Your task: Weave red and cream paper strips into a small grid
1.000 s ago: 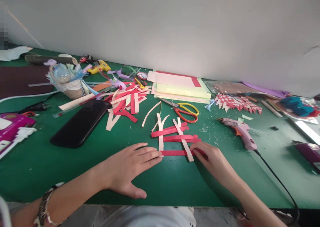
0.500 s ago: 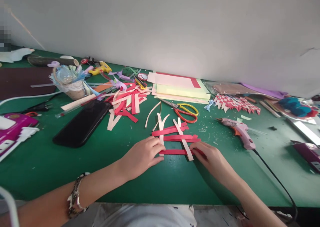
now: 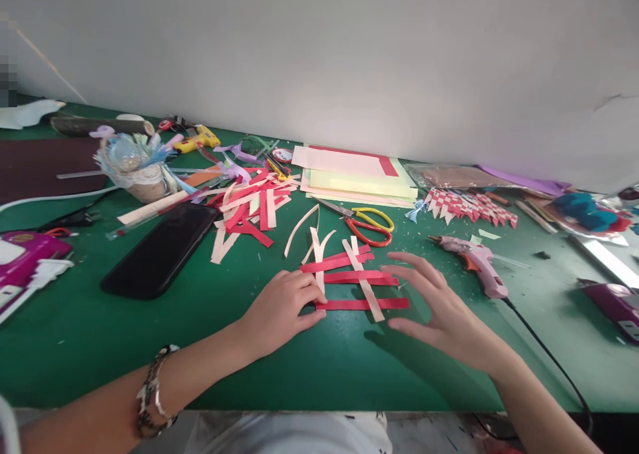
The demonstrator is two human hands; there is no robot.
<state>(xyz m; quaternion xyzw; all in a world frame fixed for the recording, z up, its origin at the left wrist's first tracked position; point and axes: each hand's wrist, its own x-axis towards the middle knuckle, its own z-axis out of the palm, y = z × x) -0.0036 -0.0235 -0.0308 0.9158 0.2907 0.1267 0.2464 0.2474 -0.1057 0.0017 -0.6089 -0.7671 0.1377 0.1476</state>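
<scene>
Three red paper strips (image 3: 392,303) lie crosswise with pale pink strips (image 3: 367,287), loosely woven on the green table. At the lower left corner of this lattice, my left hand (image 3: 287,311) has its fingers and thumb closed on the end of the lowest red strip, where it meets a pink one. My right hand (image 3: 439,314) is lifted just right of the lattice, fingers spread, holding nothing. Beyond the strips lie scissors (image 3: 369,227) with one yellow and one red handle, blades pointing left.
A pink glue gun (image 3: 474,261) with a black cord lies at right. Left stand a phone (image 3: 160,251), a heap of cut strips (image 3: 254,204) and a wrapped pot (image 3: 144,178). Behind are paper sheets (image 3: 359,181) and a red-white woven piece (image 3: 469,208).
My right hand has let go of the lowest red strip's right end, rising and moving right with its fingers opening. My left hand stays at the lower left corner.
</scene>
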